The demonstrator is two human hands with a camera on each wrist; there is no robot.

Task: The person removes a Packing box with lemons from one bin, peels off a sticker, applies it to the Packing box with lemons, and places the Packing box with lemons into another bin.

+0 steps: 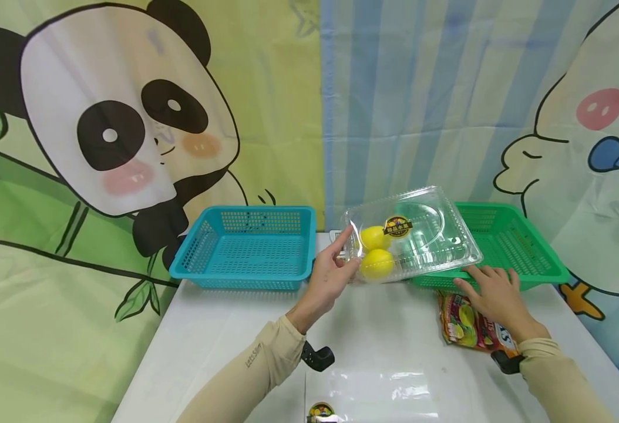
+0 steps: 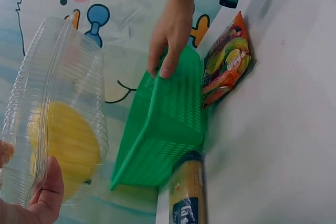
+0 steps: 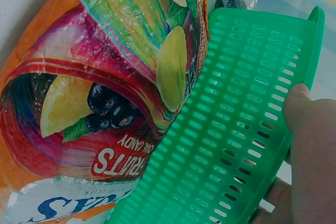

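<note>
My left hand (image 1: pixel 329 279) holds a clear plastic fruit box (image 1: pixel 431 235) by its left end, tilted in the air, with the lid closed. Inside are two yellow lemons (image 1: pixel 377 264), gathered at the end by my fingers. In the left wrist view the box (image 2: pixel 79 56) and my thumb on its edge show close up. The right hand (image 1: pixel 500 296) grips the front rim of a green slotted basket (image 1: pixel 544 267), thumb outside and fingers over the rim. Just below that hand, a colourful candy bag (image 1: pixel 460 323) lies on the table in front of the basket.
A blue slotted basket (image 1: pixel 256 282) stands at the back left of the white table (image 1: pixel 225 346). Beside the green basket lies a spaghetti pack (image 2: pixel 187 192). Another clear plastic box (image 1: pixel 373 393) with a round label is at the near edge. A cartoon curtain (image 1: pixel 278 117) hangs behind.
</note>
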